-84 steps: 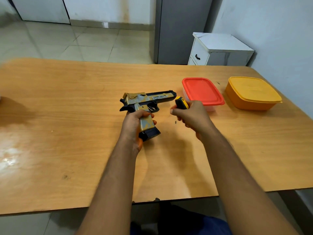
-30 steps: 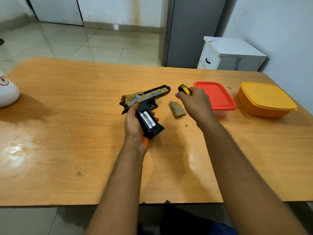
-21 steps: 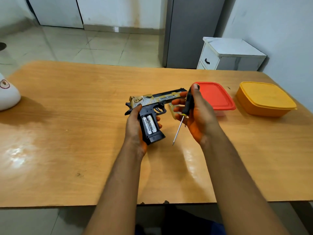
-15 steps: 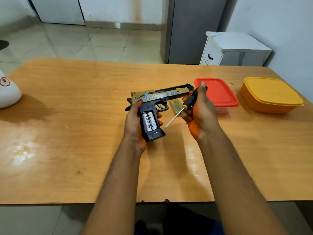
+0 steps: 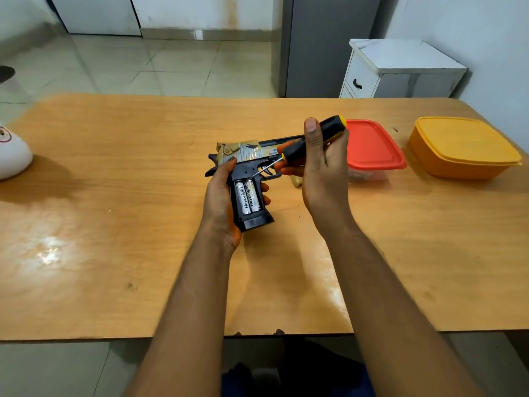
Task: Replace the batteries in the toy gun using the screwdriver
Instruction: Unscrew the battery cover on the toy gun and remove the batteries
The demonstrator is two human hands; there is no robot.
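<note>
While both hands' fingers grip toy gun (image 5: 243, 164) and screwdriver (image 5: 309, 143), wooden table (image 5: 114, 196) (glossy) stands on tiles (image 5: 143, 67).

A wooden tabletop (image 5: 114, 224) is carrying a few things. A clear box with a red lid (image 5: 372, 147) is sitting toward the far right, and an orange box with a yellow lid (image 5: 463, 150) is standing beside it, apart, nearer the right edge. A small tan cover piece (image 5: 296, 181) is lying just in front of the red-lidded box. A white object (image 5: 11, 156) is resting at the left edge, partly cut off.
</note>
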